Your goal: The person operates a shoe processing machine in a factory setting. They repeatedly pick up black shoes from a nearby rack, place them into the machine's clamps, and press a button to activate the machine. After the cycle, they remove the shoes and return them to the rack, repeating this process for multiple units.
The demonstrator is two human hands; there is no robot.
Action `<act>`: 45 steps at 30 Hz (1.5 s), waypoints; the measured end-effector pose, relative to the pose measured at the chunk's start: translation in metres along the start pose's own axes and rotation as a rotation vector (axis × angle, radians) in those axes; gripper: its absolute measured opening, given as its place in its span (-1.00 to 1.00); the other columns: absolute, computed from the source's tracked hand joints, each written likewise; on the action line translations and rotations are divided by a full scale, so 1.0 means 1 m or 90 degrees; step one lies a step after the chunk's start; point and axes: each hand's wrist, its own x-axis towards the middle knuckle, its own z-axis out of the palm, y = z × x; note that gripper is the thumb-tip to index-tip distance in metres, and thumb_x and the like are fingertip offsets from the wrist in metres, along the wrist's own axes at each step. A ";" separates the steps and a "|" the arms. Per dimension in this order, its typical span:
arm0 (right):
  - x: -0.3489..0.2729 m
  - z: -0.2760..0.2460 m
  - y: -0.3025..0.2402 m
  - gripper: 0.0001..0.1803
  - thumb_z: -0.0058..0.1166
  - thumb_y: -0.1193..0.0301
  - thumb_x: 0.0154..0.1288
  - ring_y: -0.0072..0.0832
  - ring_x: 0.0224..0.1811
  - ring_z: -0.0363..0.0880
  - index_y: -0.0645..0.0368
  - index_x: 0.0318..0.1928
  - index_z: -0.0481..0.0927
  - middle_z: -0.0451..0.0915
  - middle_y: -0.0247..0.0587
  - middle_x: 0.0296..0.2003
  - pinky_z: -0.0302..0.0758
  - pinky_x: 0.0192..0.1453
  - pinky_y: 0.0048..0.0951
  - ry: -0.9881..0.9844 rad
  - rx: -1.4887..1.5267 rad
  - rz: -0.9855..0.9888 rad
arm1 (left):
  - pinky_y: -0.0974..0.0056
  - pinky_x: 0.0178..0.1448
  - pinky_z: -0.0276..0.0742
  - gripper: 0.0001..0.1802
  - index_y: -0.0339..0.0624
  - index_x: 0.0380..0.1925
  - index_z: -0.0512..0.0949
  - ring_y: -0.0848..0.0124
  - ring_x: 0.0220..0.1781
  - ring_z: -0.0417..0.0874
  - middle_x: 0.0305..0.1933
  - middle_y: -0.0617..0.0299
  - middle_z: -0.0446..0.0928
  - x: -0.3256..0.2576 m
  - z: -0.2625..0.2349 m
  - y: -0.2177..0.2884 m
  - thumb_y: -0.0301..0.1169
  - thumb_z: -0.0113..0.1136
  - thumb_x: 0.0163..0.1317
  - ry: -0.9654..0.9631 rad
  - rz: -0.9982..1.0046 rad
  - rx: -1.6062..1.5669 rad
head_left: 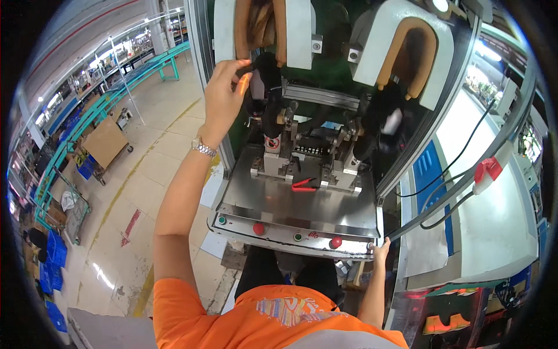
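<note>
My left hand, a metal watch at its wrist, is raised at the left side of a machine. Its thumb and fingers are apart, with nothing visible in them. The fingertips are beside a dark, upright shape, under a white U-shaped block with tan padding. Whether they touch it, I cannot tell. My right hand is low down, wrapped round the right corner of the machine's front panel. Its thumb lies at a small round button there.
A second padded U-shaped block hangs at the upper right, above another dark shape. A red-handled tool lies on the metal plate. Red knobs line the panel. A grey post stands left, cables right.
</note>
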 end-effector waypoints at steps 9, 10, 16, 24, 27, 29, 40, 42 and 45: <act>-0.070 0.002 -0.098 -0.67 -0.05 0.75 -0.09 -0.35 -0.17 0.46 0.27 -0.22 0.47 0.46 -0.13 -0.24 0.39 -0.14 -0.47 0.064 0.141 -0.315 | 0.32 -0.29 0.43 -0.86 -0.23 -0.37 0.54 0.20 -0.37 0.52 -0.35 0.10 0.50 0.025 -0.010 -0.015 -0.60 0.11 0.00 0.053 0.142 0.026; -0.074 0.004 -0.109 -0.68 -0.07 0.76 -0.07 -0.36 -0.17 0.46 0.26 -0.23 0.47 0.47 -0.14 -0.23 0.40 -0.16 -0.46 0.007 0.201 -0.317 | 0.32 -0.27 0.43 -0.84 -0.24 -0.38 0.54 0.19 -0.32 0.53 -0.37 0.10 0.51 0.031 -0.016 -0.007 -0.63 0.10 -0.01 0.105 0.163 0.006; -0.140 -0.044 -0.260 -0.71 -0.03 0.71 -0.01 -0.24 -0.07 0.45 0.24 -0.20 0.49 0.49 -0.07 -0.17 0.34 0.02 -0.40 -0.096 0.267 -0.500 | 0.32 -0.36 0.40 -0.87 -0.21 -0.45 0.49 0.25 -0.43 0.51 -0.49 0.17 0.44 0.033 -0.059 0.088 -0.58 0.12 -0.09 -0.071 0.174 0.021; -0.179 -0.069 -0.305 0.22 0.36 0.26 -0.18 -0.07 0.10 0.31 0.27 0.29 -0.31 0.29 0.16 0.07 0.23 0.18 -0.33 -0.393 0.443 -0.425 | 0.25 -0.46 0.33 -0.91 -0.22 -0.59 0.41 0.25 -0.61 0.39 -0.65 0.15 0.35 -0.016 0.025 0.208 -0.49 0.10 -0.15 -0.379 0.137 -0.003; -0.171 -0.077 -0.264 0.12 0.34 0.35 -0.15 -0.31 0.17 0.23 0.31 0.28 -0.22 0.23 0.07 0.13 0.16 0.23 -0.34 -0.273 0.653 -0.387 | 0.21 -0.45 0.35 -0.89 -0.24 -0.59 0.41 0.17 -0.60 0.42 -0.66 0.10 0.37 -0.044 0.074 0.256 -0.45 0.11 -0.12 -0.455 0.151 -0.083; -0.173 -0.099 -0.231 0.08 0.34 0.25 -0.17 -0.31 0.25 0.08 0.38 0.24 -0.11 0.14 0.05 0.17 0.04 0.30 -0.38 -0.216 0.617 -0.249 | 0.17 -0.41 0.38 -0.88 -0.22 -0.55 0.43 0.10 -0.54 0.47 -0.60 0.06 0.43 -0.065 0.107 0.283 -0.41 0.11 -0.09 -0.505 0.213 -0.182; -0.204 -0.262 0.017 -0.58 0.11 0.26 -0.03 -0.31 -0.26 0.56 0.19 -0.14 0.46 0.57 -0.15 -0.25 0.47 -0.07 -0.33 0.263 0.971 0.385 | 0.23 -0.11 0.40 -0.53 -0.20 -0.06 0.41 0.24 -0.20 0.49 -0.13 0.08 0.45 -0.156 0.182 0.411 -0.33 0.23 0.00 -0.682 0.344 -0.559; -0.198 -0.288 0.093 -0.51 0.11 0.29 -0.02 -0.33 -0.25 0.53 0.16 -0.03 0.38 0.53 -0.18 -0.27 0.48 -0.10 -0.25 0.316 0.869 0.357 | 0.17 0.03 0.35 -0.52 -0.20 -0.05 0.39 0.12 -0.04 0.43 -0.04 0.02 0.40 -0.163 0.197 0.430 -0.34 0.23 -0.03 -0.670 0.388 -0.589; -0.168 -0.322 0.169 -0.42 0.10 0.44 -0.04 -0.38 -0.21 0.48 0.18 0.06 0.25 0.46 -0.20 -0.20 0.45 -0.10 -0.37 0.453 0.737 0.179 | 0.10 0.11 0.29 -0.45 -0.15 0.00 0.34 0.03 0.08 0.34 0.07 -0.01 0.31 -0.185 0.223 0.471 -0.29 0.22 -0.03 -0.639 0.468 -0.628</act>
